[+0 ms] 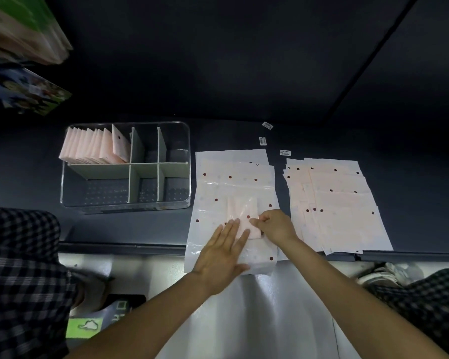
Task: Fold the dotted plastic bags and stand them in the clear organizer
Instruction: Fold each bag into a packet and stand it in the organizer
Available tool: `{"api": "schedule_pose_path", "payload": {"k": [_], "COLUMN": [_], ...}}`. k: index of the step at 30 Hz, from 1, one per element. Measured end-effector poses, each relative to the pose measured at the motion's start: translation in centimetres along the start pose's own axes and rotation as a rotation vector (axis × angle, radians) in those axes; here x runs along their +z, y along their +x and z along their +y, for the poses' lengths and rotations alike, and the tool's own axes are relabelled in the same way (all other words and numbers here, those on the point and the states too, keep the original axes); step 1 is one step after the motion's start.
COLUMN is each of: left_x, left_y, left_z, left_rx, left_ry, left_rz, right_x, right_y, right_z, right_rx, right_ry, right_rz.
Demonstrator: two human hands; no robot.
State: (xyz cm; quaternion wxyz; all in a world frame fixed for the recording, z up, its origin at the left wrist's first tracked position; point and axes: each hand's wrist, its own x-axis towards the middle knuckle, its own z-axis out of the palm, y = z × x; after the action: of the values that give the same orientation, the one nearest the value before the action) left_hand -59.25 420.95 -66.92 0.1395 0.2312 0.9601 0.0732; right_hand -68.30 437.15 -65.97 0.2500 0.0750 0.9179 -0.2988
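Bags (233, 177) with dark dots lay flat in a big stack on the dark table (244, 130), right in front of the person, and the near end of the stack hung a little over the table's edge. A second, messier pile (332, 203) of the same bags sat just to the right of it. To the left stood the clear organizer (126, 165), split into small boxes by pale walls. Its back left box already held a row of folded bags (94, 147) standing on edge; the other boxes looked bare. On top of the near stack sat one half-folded bag (244, 216), now a narrow pink strip. The left hand (222, 252) lay flat and open, its straight fingers pressing down on the strip and the stack. The right hand (276, 225) was curled, and its fingertips pinched the strip's right edge. These bags looked very thin, light, soft and slippery, so I think a fold would spring open or slide if nothing pressed on it. The best place to hold seemed to be the folded edge, pinched tight, with the other hand flat on top. Three small labels (263, 140) lay on the table behind the stacks.
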Motion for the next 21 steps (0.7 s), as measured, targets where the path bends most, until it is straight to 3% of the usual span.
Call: {"api": "schedule_pose_path", "payload": {"k": [2,4,6,7,9,11,13,18,21], "left_x": [0.3,0.4,0.5,0.6,0.8,1.1,1.2,1.3,1.4], "left_y": [-0.3,-0.4,-0.3,-0.3,-0.2,-0.1,-0.2,-0.1,-0.1], "left_z": [-0.3,-0.7,-0.9,-1.0,-1.1,-1.2,-1.4,-1.7,-1.9], "left_rx": [-0.005,0.014,0.013,0.008,0.003,0.000,-0.012,-0.010,-0.005], "left_ry": [0.020,0.045,0.068,0.074,0.078,0.072,0.049,0.045,0.006], "left_rz": [-0.039,-0.055,-0.053,-0.049,-0.045,-0.045,-0.036,-0.020,-0.005], "right_x": [0.0,-0.2,-0.6,-0.8,-0.5,0.2,0.4,-0.5,-0.7], "right_y": [-0.2,-0.7,-1.3,-1.3,-1.4,-1.0,0.0,3.1,2.9], "right_z": [-0.3,-0.6,-1.0,-1.2,-1.9,-2.3,-2.7,-3.8,-4.1], "right_rx": [0.003,-0.008,-0.065,-0.096,-0.113,-0.050,0.013,0.072,-0.134], "right_ry": [0.001,0.080,0.323,0.497,0.801,0.904,0.944,1.113,0.818], "right_rz": [0.008,0.168,0.330,0.290,-0.011,-0.317,-0.406,-0.206,0.056]}}
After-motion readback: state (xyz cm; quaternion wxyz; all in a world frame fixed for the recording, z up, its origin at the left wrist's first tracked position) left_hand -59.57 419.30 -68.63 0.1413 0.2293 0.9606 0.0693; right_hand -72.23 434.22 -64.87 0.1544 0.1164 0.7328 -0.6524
